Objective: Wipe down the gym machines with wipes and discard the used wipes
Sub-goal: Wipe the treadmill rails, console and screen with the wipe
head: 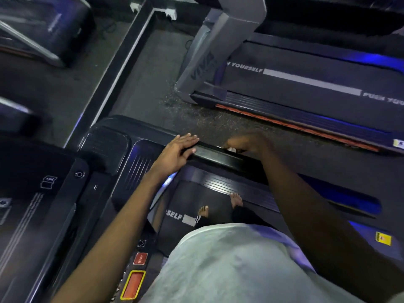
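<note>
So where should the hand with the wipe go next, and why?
Probably slide the wipe along the rail toward the left hand. The right hand grips it against the rail, and a bare stretch of rail lies between the hands.

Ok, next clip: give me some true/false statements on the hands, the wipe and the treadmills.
1. The left hand rests open on the black handrail. True.
2. The right hand is empty. False: it holds a white wipe against the handrail.
3. The person wears shoes. False: the feet are bare on the belt.
4. A second treadmill stands beside this one. True.
</note>
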The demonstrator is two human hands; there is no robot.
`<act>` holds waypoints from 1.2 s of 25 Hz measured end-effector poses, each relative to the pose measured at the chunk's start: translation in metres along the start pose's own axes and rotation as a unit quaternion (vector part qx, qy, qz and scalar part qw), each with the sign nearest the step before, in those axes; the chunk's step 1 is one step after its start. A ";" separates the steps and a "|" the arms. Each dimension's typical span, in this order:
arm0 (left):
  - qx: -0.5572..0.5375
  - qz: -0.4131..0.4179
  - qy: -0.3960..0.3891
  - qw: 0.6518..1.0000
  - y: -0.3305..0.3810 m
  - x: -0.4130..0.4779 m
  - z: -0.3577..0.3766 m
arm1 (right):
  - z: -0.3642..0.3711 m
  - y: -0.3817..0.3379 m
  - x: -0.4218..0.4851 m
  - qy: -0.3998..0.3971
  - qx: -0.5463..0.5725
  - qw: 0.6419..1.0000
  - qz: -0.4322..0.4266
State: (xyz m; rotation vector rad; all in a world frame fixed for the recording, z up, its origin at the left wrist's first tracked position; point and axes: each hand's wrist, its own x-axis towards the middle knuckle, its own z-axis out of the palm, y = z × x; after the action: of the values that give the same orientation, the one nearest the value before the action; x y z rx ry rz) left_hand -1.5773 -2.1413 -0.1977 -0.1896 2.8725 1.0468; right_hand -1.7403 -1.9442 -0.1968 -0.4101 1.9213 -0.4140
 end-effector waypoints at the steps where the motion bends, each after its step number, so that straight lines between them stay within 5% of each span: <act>1: -0.005 -0.013 0.013 1.000 0.003 0.000 0.002 | -0.002 0.000 0.003 -0.013 -0.015 1.000 0.000; 10: 0.033 -0.050 0.083 0.995 0.015 -0.013 0.019 | 0.000 0.021 0.026 -0.041 -0.080 0.994 -0.065; 25: 0.043 -0.121 0.166 0.978 0.042 -0.025 0.033 | 0.006 0.040 0.045 0.036 0.095 0.988 -0.120; 30: 0.024 -0.132 0.175 0.975 0.046 -0.026 0.033 | 0.001 0.029 0.051 -0.022 0.123 0.983 -0.131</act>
State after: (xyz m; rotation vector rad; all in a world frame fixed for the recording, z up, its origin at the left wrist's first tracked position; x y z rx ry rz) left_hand -1.5570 -2.0831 -0.1909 -0.8032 3.0496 0.9741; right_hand -1.7608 -1.9427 -0.2518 -0.5051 1.7517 -0.7996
